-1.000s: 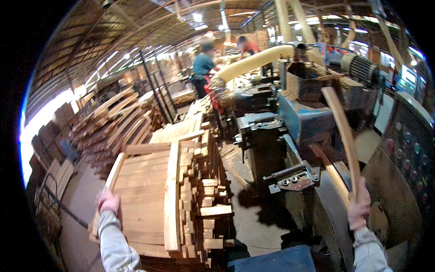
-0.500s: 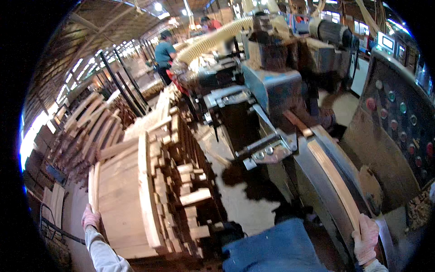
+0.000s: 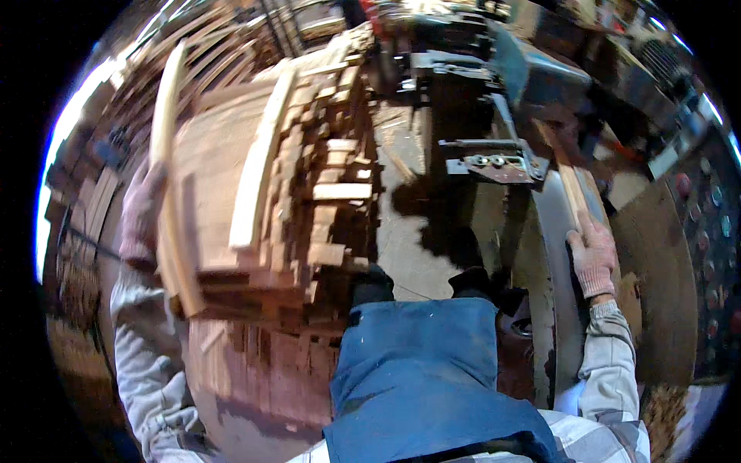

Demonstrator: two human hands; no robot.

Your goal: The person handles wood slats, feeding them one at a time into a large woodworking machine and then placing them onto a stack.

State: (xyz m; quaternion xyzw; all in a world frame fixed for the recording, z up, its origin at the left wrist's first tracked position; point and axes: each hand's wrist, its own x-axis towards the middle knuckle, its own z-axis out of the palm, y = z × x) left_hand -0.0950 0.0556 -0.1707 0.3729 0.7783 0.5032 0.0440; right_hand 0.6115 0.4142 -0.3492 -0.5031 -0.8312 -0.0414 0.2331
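Observation:
My left hand (image 3: pixel 142 216), in a pale pinkish knit glove, is closed on a long, slightly curved wooden strip (image 3: pixel 164 116). The strip is tilted over the left edge of a stack of boards (image 3: pixel 212 162); it is blurred by motion. Another pale strip (image 3: pixel 262 162) lies on top of that stack. My right hand (image 3: pixel 594 255), gloved alike, grips the near end of a second wooden strip (image 3: pixel 570 181) on the metal bed (image 3: pixel 552 212) of a machine. That strip's far end runs in beside the machine's housing.
A metal bracket with bolts (image 3: pixel 494 163) juts out left of the bed. On the right stands a control panel (image 3: pixel 702 208) with coloured buttons. More curved wood pieces (image 3: pixel 208 54) are piled at the far left. Dark stains mark the floor (image 3: pixel 409 231) between stack and machine.
My view has tipped down. My left hand has raised its strip off the stack's left edge. My right hand and its strip have moved forward along the bed, toward the machine.

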